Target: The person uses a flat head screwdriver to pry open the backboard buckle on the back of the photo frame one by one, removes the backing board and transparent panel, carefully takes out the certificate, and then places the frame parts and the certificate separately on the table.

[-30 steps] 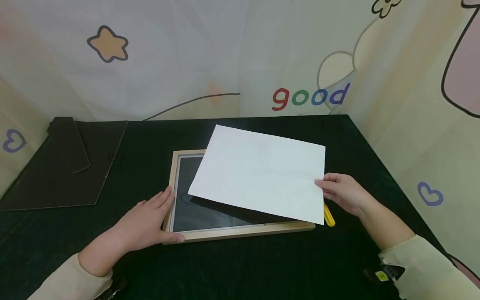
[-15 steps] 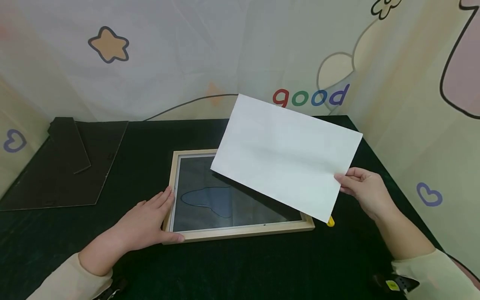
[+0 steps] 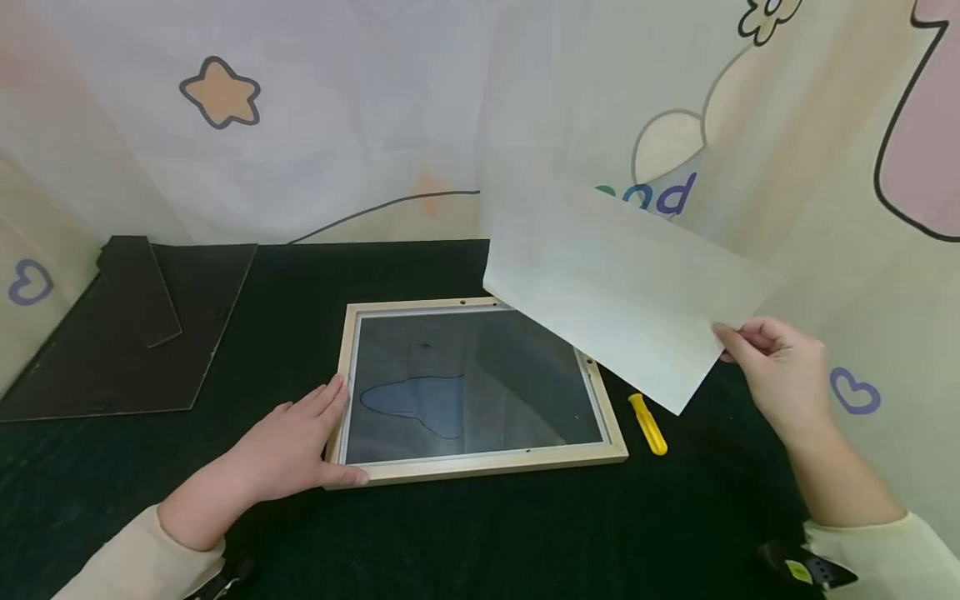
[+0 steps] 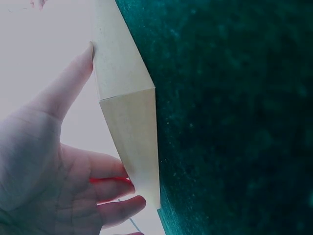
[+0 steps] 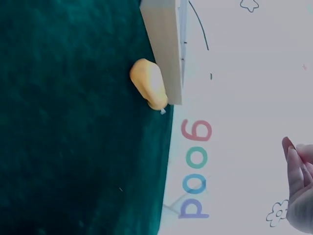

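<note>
We count one table [image 3: 480, 542]. At its far left corner we record one black board [image 3: 112, 383] with one narrow flap [image 3: 138, 287] on it. Between its left and right edges we find one wooden frame [image 3: 480, 464]; nearer the right edge, one yellow-handled tool [image 3: 649, 428] (the right wrist view likewise shows just one). Above the table we list one white sheet [image 3: 615, 283]. We count two hands, one left hand [image 3: 292, 442] and one right hand [image 3: 787, 375], and two sleeves [image 3: 146, 558]. On the surrounding curtain [image 3: 390, 117] we note one outlined star [image 3: 221, 93], one flower [image 3: 782, 12] and two hearts [image 3: 855, 393].
</note>
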A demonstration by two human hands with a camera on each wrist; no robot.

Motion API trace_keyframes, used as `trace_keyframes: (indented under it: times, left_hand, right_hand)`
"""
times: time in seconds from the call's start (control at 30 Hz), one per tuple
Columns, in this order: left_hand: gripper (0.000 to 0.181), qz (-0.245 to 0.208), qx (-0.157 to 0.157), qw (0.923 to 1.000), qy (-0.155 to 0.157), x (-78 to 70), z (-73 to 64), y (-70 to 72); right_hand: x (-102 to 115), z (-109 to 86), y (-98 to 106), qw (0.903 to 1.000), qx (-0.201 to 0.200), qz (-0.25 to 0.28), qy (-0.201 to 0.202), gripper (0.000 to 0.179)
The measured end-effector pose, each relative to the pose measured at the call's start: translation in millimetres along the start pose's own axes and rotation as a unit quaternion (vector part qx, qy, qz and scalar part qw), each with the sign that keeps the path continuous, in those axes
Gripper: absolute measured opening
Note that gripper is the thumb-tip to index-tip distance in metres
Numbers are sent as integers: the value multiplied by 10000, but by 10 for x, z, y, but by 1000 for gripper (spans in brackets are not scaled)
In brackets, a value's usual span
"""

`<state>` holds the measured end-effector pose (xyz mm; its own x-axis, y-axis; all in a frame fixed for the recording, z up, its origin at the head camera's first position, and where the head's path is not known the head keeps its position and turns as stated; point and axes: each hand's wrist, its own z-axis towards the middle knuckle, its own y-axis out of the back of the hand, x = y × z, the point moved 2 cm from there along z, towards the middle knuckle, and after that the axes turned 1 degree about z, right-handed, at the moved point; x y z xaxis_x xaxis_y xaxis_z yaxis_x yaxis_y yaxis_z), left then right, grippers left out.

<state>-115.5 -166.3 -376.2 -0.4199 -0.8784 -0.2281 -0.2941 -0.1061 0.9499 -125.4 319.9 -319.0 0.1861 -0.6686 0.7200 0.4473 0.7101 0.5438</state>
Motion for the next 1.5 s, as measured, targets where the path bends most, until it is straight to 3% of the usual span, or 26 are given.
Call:
trace_keyframes:
  times: [0.27, 0.6, 0.83, 1.03, 1.13, 1.3, 1.5]
  left_hand:
    - [117, -12, 48, 9999, 129, 27, 5, -36]
    - [115, -12, -16, 10000, 86, 7, -4, -19]
    - [113, -2, -129, 9999, 6, -16, -22, -12]
    - [113, -54, -123, 9999, 47, 1, -21, -20]
    - [114, -75, -87, 9999, 59, 6, -16, -17]
    - [113, -112, -91, 9999, 57, 10, -10, -17]
    - [114, -115, -104, 9999, 57, 11, -4, -17]
  right_hand:
    - [23, 75, 167, 9986, -487, -186, -125, 22]
    - [-52, 183, 322, 9885, -1289, -543, 580, 16]
    - [-57, 215, 373, 9780, -1409, -1297, 821, 22]
    - [-45, 242, 390, 9710, -1400, -1585, 1118, 21]
    - [-21, 248, 391, 9631, -1463, -1752, 1426, 19]
    - [-5, 278, 387, 9416, -1559, -2088, 2131, 14]
    - [-43, 303, 375, 9171, -1572, -2563, 2619, 9]
